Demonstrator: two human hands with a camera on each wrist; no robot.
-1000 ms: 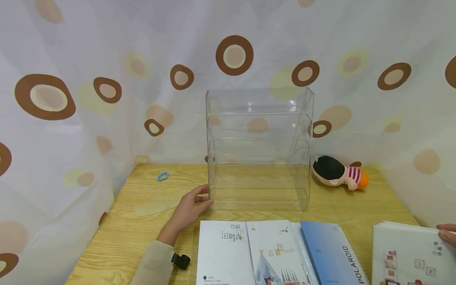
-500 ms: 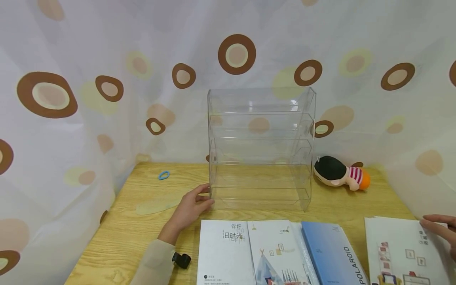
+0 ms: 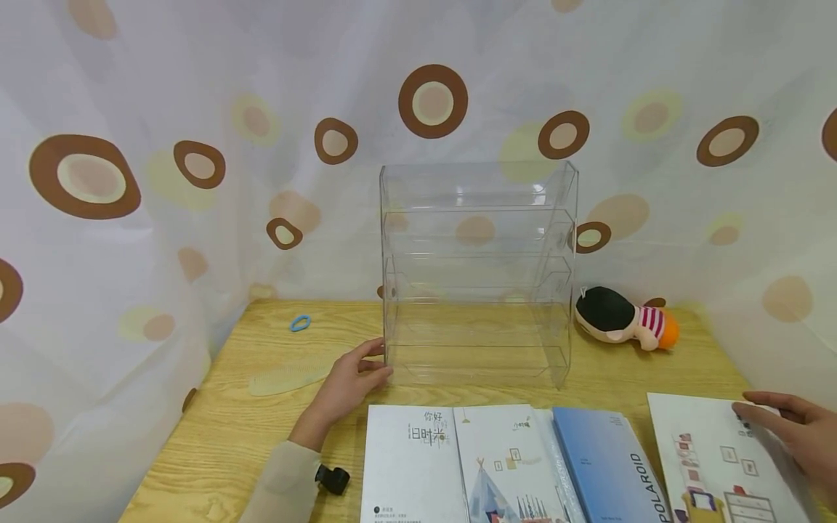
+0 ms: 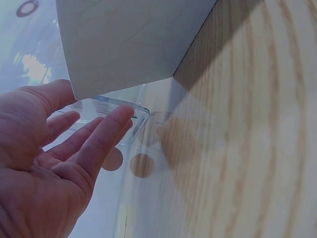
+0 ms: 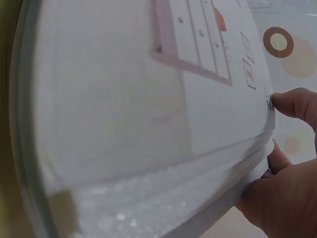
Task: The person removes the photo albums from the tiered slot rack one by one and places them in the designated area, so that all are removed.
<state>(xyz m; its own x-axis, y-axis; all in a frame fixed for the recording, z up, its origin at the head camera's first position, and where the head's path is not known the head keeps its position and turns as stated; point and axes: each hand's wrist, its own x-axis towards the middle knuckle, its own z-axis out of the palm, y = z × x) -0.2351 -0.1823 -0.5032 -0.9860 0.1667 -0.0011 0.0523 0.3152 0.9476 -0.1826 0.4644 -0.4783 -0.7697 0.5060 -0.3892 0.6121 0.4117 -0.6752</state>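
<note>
A transparent plastic rack with several tiers (image 3: 480, 319) stands at the back middle of the table. My left hand (image 3: 349, 381) touches its lower left side with fingers spread and fairly straight; in the left wrist view, the fingers of that hand (image 4: 101, 141) lie beside the clear edge. At the right, my right hand (image 3: 794, 428) grips a white book with a furniture drawing (image 3: 709, 450) by its upper right corner. Up close in the right wrist view, the thumb is on the cover of this white book (image 5: 124, 99) and the other fingers are underneath.
In front of the rack lie a white book with black lettering (image 3: 412, 465), a white book with a tent picture (image 3: 500, 465) and a blue POLAROID book (image 3: 604, 465). A doll (image 3: 624, 319) lies right of the rack. At left are a pale comb (image 3: 288, 378) and a blue ring (image 3: 300, 322).
My right hand has come in from the right edge, bringing the white furniture-drawing book leftward toward the blue book. The left hand has stayed at the rack.
</note>
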